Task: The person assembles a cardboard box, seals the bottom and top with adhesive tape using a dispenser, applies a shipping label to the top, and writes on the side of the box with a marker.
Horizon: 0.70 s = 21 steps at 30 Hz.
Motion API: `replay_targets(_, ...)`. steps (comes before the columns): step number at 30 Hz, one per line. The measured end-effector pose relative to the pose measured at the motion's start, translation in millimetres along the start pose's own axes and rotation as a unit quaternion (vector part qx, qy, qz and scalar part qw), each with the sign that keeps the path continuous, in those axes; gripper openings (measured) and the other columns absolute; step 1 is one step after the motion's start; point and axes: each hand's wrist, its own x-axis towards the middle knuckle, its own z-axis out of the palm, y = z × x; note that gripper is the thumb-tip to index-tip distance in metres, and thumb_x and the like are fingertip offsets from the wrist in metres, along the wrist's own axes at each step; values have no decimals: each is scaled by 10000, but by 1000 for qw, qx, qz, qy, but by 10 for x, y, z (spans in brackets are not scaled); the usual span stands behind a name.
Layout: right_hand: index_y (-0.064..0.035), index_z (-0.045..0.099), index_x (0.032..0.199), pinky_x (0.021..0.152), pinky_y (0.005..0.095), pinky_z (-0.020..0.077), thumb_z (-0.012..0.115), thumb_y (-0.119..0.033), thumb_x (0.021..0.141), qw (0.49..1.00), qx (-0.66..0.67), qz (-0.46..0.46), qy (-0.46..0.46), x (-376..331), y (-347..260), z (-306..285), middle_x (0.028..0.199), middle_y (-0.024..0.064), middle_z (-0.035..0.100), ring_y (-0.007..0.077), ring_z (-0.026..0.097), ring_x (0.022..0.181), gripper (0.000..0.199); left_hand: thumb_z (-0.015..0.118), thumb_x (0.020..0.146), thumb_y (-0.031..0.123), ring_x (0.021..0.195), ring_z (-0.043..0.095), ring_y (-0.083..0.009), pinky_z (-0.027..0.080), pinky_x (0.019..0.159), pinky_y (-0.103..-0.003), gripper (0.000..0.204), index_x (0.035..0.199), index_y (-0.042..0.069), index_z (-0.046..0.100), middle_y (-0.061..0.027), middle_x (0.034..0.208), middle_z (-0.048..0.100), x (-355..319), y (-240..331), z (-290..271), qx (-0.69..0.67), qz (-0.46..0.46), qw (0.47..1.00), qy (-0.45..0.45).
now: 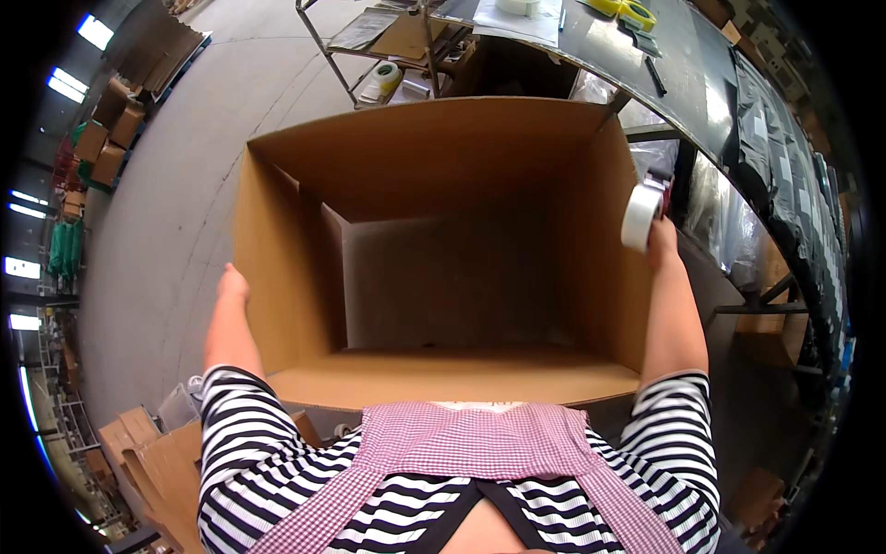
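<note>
The big brown cardboard box (443, 249) stands open right in front of the person, between both hands, and nothing can be seen inside it. The left hand (233, 282) is pressed flat against the outside of the box's left wall, with its fingers close together as far as can be seen. The right hand (661, 242) is up by the top edge of the right wall, and it is closed around a roll of white tape (640, 217) with a bit of red on its holder. The box looks light and its walls look bendy, so it could tip or slide away if the left hand pushes too hard on that one side. The right wall could fold in if the right hand leans on it. The tape roll could slip from the right hand and drop into the box or onto the floor (175, 185). Beyond the right hand runs a long dark worktop (683, 83) with yellow tape rolls (628, 11), and that arm could knock against it.
</note>
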Motion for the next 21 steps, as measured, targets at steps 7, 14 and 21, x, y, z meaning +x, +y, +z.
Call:
replay_targets(7,-42,636,1173,692,373,560,590,-177,934,994,16,104,-42,-1996,145,-784,971,83,698,217,690,800,278,302,1031,186,1002,669,-413,555,843,-496,418,1377,-46,341,-269,1026,685,-736,470,-105,151,137,979,3)
replay_targets(14,-12,611,1160,912,439,451,702,-39,769,853,-504,-120,63,-2559,166,-252,1077,194,564,414,552,1045,402,359,989,110,946,677,-395,551,820,-499,512,1485,17,269,-253,1028,681,-1094,1080,326,124,267,956,-5)
replay_targets(21,-6,645,1117,872,383,474,672,-29,785,910,-399,-66,89,-2639,368,-865,1017,165,639,315,635,977,334,727,826,260,1106,604,-425,486,950,-494,922,1535,154,147,-240,1181,642,-1085,-336,-253,-42,214,974,-61)
